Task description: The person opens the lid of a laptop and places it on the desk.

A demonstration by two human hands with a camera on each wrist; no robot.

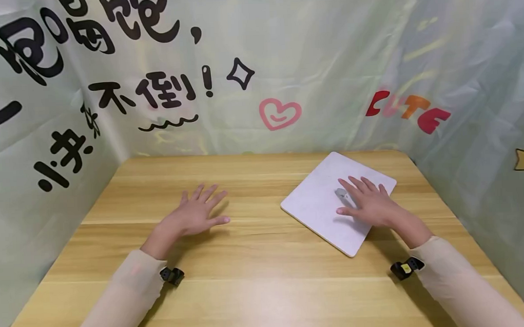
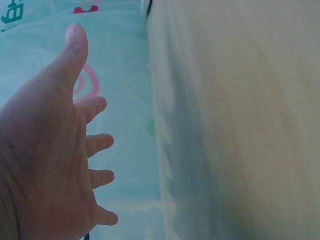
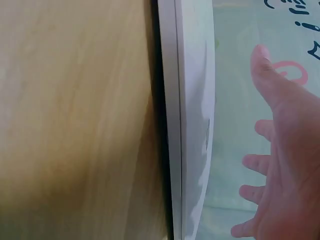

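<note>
A thin, pale lilac-white slab with rounded corners, which looks like a closed laptop (image 1: 321,205), lies at an angle on the right side of the wooden table. A seam runs along the laptop's edge (image 3: 177,120) in the right wrist view. On its top is a small grey mark (image 1: 342,195), partly covered by my right hand (image 1: 371,205). That hand hovers over the laptop with fingers spread, holding nothing. My left hand (image 1: 196,215) is held above the table to the left, fingers spread, also holding nothing; the left wrist view shows its palm and extended thumb.
The wooden table (image 1: 248,242) reaches back to a pale cloth (image 1: 328,73) with printed characters, a pink heart (image 1: 280,114) and colored letters. The cloth also stands along the left and right sides. A small black device (image 1: 172,275) sits at each wrist.
</note>
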